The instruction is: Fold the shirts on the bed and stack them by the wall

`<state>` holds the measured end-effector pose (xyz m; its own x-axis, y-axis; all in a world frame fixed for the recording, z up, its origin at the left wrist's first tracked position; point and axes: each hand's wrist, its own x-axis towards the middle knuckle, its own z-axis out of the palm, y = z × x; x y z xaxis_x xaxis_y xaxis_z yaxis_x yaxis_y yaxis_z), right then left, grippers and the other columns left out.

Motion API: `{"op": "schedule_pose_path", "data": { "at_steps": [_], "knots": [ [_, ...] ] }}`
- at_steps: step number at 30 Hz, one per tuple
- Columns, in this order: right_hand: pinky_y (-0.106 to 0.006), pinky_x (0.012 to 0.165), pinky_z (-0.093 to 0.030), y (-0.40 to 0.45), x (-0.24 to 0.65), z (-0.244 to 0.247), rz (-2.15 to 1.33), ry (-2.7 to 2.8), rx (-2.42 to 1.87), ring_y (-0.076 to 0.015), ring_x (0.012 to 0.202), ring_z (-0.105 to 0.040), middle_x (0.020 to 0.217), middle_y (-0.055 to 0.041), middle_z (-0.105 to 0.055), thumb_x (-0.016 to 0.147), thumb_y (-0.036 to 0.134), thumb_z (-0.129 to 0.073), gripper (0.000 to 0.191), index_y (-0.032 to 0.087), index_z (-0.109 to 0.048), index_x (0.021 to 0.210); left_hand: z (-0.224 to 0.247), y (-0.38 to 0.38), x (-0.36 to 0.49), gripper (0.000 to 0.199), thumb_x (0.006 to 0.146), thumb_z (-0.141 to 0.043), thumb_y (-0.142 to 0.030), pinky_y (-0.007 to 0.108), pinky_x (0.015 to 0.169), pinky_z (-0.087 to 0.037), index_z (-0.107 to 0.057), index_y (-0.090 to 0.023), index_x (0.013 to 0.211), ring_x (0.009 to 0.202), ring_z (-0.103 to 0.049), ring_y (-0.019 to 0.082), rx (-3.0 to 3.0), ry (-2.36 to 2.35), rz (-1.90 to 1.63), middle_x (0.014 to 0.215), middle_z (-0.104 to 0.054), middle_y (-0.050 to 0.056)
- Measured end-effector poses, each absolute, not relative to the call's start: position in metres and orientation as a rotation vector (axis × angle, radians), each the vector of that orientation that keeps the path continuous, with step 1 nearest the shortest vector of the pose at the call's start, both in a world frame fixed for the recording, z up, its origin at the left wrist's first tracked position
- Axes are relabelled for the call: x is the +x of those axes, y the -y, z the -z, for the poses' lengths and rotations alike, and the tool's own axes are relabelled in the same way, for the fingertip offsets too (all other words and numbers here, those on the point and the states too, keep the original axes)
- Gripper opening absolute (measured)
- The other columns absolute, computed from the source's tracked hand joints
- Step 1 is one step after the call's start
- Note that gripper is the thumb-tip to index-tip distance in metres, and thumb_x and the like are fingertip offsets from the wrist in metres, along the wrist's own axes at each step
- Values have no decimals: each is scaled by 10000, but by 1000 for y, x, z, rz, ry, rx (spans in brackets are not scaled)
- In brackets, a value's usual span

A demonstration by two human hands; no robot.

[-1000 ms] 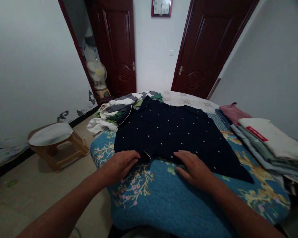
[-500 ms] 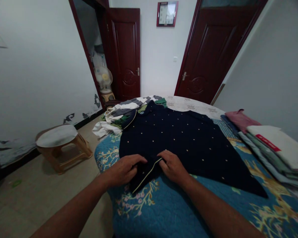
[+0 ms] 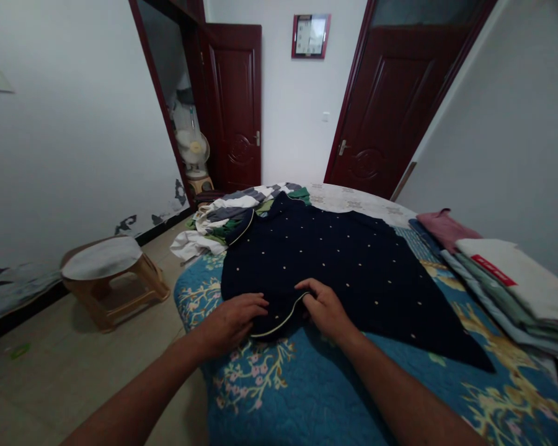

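A navy shirt (image 3: 307,248) with small pale dots lies spread over the blue quilt, its body pointing right. My left hand (image 3: 235,319) is closed on the near sleeve's left edge, fingers bent over the cloth; its thumb is partly hidden. At the cuff, which has a thin pale trim, my right hand (image 3: 326,310) pinches the fabric between thumb and fingers. Between my two hands the trimmed edge sags in a curve. The other sleeve, with the same trim, rests at the far left against a heap of clothes (image 3: 218,214).
Folded clothes (image 3: 516,279) are stacked at the right on the quilt (image 3: 307,390). A plastic stool (image 3: 106,260) stands on the floor at the left. Beyond the bed are two dark red doors (image 3: 235,105), a fan (image 3: 193,148) and a wall clock (image 3: 310,37).
The sleeve end between my hands has gone from a pointed, slanting fold to a rounded curve. Both hands stay on the shirt, the left slightly further left.
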<state>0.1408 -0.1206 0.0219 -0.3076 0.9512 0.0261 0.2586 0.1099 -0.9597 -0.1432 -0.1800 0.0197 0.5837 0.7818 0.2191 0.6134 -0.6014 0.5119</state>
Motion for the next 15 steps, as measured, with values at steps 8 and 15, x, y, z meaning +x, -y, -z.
{"op": "schedule_pose_path", "data": {
  "at_steps": [8, 15],
  "knots": [
    [-360, 745, -634, 91, 143, -16, -1346, 1411, -1111, -227, 901, -762, 1098, -88, -776, 893, 442, -658, 402, 214, -687, 1222, -45, 116, -132, 341, 992, -466, -481, 371, 814, -558, -672, -215, 937, 883, -665, 240, 1794, -1604, -1028, 882, -712, 57],
    [-480, 1107, -518, 92, 175, -12, -895, 1880, -1165, -261, 1293, -644, 1440, -131, -658, 923, 315, -667, 557, 235, -593, 1469, -49, 73, -117, 388, 789, -716, -564, 326, 712, -509, -727, -188, 886, 802, -674, 239, 1455, -1499, -757, 841, -737, 43]
  ]
}}
